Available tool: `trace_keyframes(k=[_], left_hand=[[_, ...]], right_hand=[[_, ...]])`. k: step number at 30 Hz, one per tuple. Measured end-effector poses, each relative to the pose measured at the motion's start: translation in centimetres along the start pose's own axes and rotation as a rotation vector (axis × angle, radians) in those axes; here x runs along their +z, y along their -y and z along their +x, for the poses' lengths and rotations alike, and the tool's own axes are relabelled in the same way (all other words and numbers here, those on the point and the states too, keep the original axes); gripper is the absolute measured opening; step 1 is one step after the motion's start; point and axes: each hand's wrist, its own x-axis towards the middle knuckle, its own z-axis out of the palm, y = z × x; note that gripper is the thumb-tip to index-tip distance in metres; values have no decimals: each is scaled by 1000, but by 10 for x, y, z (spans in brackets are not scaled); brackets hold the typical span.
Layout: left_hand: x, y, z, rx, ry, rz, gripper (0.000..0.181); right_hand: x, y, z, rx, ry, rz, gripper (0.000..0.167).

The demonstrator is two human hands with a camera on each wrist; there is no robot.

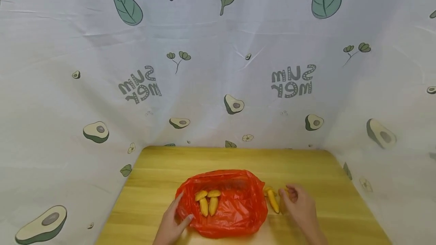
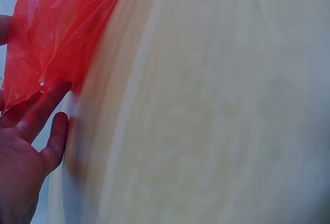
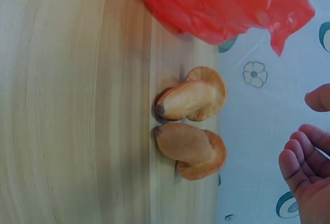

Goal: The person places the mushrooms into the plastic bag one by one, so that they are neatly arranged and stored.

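A red plastic bag (image 1: 235, 220) lies wide open on the table, with two yellow-brown mushrooms (image 1: 213, 204) side by side inside it. My left hand (image 1: 171, 222) touches the bag's left side, thumb spread from the fingers; in the left wrist view its straight fingers (image 2: 44, 110) lie against the thin plastic. Two more mushrooms (image 3: 185, 144) lie on the table right of the bag. Over these is my right hand (image 1: 299, 203), fingers loosely bent and holding nothing. It partly hides one mushroom in the head view; the other mushroom (image 1: 273, 201) shows beside it.
The wooden-patterned table (image 1: 156, 162) carries all of this. A pale cloth (image 1: 204, 86) printed with avocados, leaves and lettering hangs behind it and along both sides.
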Motion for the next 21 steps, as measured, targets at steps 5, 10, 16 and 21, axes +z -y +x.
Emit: trace_keyframes(k=[5,10,16,21], left_hand=[[6,1,-6,43,-30,-39,81],[1,3,-8,31,-29,-9,82],[-9,2,0,19,-10,12,83],[0,-1,-3,24,23,-9,83]], right_hand=[[-5,-3,0,-11,29,-3,24],[-1,0,-1,36,118,24,28],[7,-3,-3,47,113,37,28],[2,-15,-15,69,103,25,25]])
